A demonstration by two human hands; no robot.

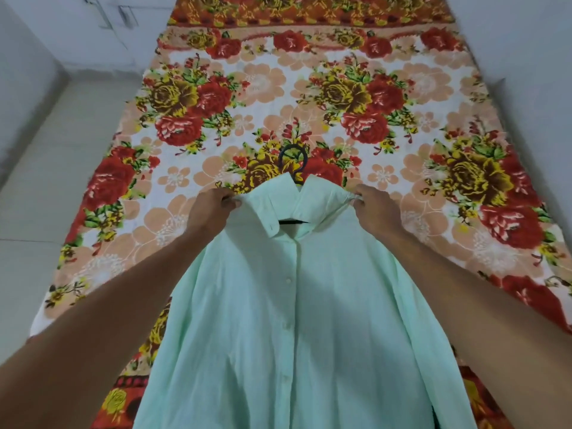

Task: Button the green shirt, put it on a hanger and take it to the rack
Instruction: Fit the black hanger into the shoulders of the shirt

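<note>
One shirt, one hanger, two hands.

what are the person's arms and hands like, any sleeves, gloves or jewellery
Both forearms are bare to the frame edge, no sleeves in view. The left hand and right hand wear no gloves, and neither wrist shows a watch or bracelet.

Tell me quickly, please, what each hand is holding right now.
Left hand: closed, pinching the green shirt at its shoulder beside the collar.
Right hand: closed, pinching the same shirt at its other shoulder.
</note>
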